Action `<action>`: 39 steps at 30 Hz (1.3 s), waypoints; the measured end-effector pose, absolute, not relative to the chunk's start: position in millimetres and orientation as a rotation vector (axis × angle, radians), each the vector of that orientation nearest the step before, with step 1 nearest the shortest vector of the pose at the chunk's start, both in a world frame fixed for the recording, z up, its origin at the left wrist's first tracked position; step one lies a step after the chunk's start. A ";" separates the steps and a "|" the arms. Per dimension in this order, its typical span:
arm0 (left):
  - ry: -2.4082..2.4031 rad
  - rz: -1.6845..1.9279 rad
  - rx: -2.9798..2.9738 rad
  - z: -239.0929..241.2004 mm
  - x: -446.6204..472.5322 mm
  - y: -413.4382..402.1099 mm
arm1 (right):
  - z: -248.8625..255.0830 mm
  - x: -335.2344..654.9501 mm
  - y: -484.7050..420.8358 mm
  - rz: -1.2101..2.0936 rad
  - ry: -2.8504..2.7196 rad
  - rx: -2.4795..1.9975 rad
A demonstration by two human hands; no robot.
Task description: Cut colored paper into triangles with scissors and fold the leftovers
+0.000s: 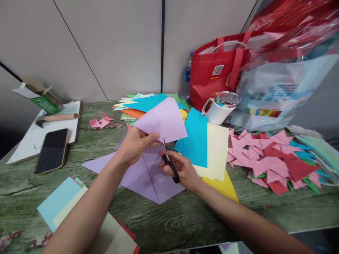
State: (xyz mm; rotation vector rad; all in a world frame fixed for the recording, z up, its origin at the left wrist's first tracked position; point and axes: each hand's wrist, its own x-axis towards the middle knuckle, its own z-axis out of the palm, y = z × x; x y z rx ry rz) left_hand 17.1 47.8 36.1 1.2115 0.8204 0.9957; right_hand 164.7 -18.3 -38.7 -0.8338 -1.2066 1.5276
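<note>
Lilac sheet [166,121] pinched in the left hand [135,145]; black-handled scissors [166,159] gripped in the curled right hand [183,170].
The thin, smooth sheet is held raised, rounded at its top; the metal blade is set by its lower edge. Beneath both hands, creased lilac paper [136,177] is spread on the green, wood-grained bench [209,220].

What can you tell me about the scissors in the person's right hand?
The scissors have slim, metallic-looking blades and a black handle, plastic by its look. The right hand grips them, its fingers hiding part of the handle. The blades point up and away from the person, their tip at the lower edge of the lifted lilac paper as seen here. Whether they touch it, or how far the blades are open, is hard to tell.
</note>
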 end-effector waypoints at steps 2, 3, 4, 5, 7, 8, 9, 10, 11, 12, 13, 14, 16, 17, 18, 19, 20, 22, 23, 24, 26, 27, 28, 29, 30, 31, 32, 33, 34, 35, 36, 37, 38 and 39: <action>0.826 1.000 1.216 35.3 17.6 47.6 | -37.6 164.9 -18.6 1.511 -1.222 -0.847; 0.833 1.001 1.214 34.8 17.8 47.5 | -37.1 164.9 -18.7 1.506 -1.228 -0.852; 0.841 1.001 1.214 34.3 18.1 47.2 | -36.6 164.8 -18.7 1.505 -1.230 -0.858; 0.851 1.000 1.216 33.9 18.4 47.0 | -36.0 164.7 -18.8 1.504 -1.228 -0.864; 0.876 1.006 1.223 33.3 18.9 46.3 | -34.7 164.2 -18.9 1.502 -1.223 -0.876; 0.894 1.008 1.225 33.2 19.2 45.9 | -33.9 163.9 -19.0 1.497 -1.221 -0.883; 0.915 1.010 1.228 33.2 19.4 45.6 | -33.0 163.6 -19.0 1.491 -1.219 -0.892; 0.934 1.011 1.232 33.2 19.6 45.3 | -32.1 163.3 -19.1 1.487 -1.216 -0.901; 0.947 1.013 1.236 33.2 19.7 45.1 | -31.3 163.1 -19.1 1.485 -1.213 -0.910; 0.957 1.015 1.239 33.1 19.7 45.0 | -30.7 163.0 -19.1 1.486 -1.207 -0.917; 0.967 1.016 1.242 32.9 19.7 45.0 | -30.2 162.9 -19.0 1.489 -1.202 -0.921; 0.974 1.016 1.244 32.6 19.6 45.1 | -29.9 162.8 -18.9 1.492 -1.197 -0.921; 0.999 1.005 1.252 32.0 19.3 45.3 | -29.8 162.8 -18.6 1.494 -1.194 -0.917; 1.014 0.999 1.257 31.8 19.1 45.3 | -30.0 162.9 -18.4 1.490 -1.195 -0.918; 1.028 0.991 1.264 31.8 18.8 45.3 | -30.3 162.9 -18.3 1.486 -1.199 -0.921; 1.036 0.984 1.271 31.8 18.6 45.2 | -30.6 162.9 -18.1 1.482 -1.205 -0.927; 1.040 0.980 1.277 31.9 18.4 45.1 | -30.9 162.9 -18.0 1.478 -1.210 -0.933; 1.032 0.977 1.283 32.3 18.1 44.8 | -31.3 162.9 -18.0 1.468 -1.218 -0.939; 1.025 0.978 1.283 32.4 18.0 44.7 | -31.4 163.0 -18.0 1.464 -1.219 -0.938; 1.022 0.980 1.283 32.4 18.0 44.6 | -31.3 163.0 -18.1 1.463 -1.218 -0.936; 1.022 0.982 1.283 32.4 18.1 44.6 | -30.9 163.0 -18.3 1.466 -1.215 -0.932; 1.026 0.981 1.285 32.4 18.2 44.6 | -30.7 163.0 -18.3 1.466 -1.214 -0.931; 1.027 0.979 1.287 32.4 18.3 44.6 | -30.6 163.0 -18.4 1.466 -1.213 -0.930; 1.028 0.978 1.287 32.6 18.4 44.5 | -30.6 163.0 -18.3 1.466 -1.212 -0.930; 1.030 0.977 1.286 32.9 18.5 44.4 | -30.8 162.9 -18.3 1.465 -1.209 -0.928; 1.032 0.976 1.287 33.2 18.6 44.2 | -31.1 162.8 -18.2 1.465 -1.203 -0.925; 1.034 0.975 1.287 33.6 18.6 44.0 | -31.6 162.7 -18.1 1.469 -1.194 -0.924; 1.037 0.975 1.288 34.1 18.7 43.7 | -32.1 162.5 -17.9 1.472 -1.184 -0.924; 1.040 0.975 1.289 34.5 18.7 43.4 | -32.5 162.3 -17.9 1.475 -1.176 -0.925; 1.044 0.974 1.289 34.9 18.9 43.1 | -32.9 162.1 -17.8 1.476 -1.172 -0.927; 1.046 0.973 1.288 35.2 19.1 42.9 | -33.0 161.9 -17.8 1.474 -1.172 -0.930; 1.049 0.974 1.285 35.5 19.3 42.6 | -33.0 161.8 -17.8 1.471 -1.176 -0.936; 1.051 0.976 1.281 35.6 19.6 42.5 | -32.9 161.7 -17.9 1.468 -1.180 -0.941; 1.049 0.980 1.276 35.7 19.8 42.4 | -32.7 161.6 -18.0 1.463 -1.182 -0.946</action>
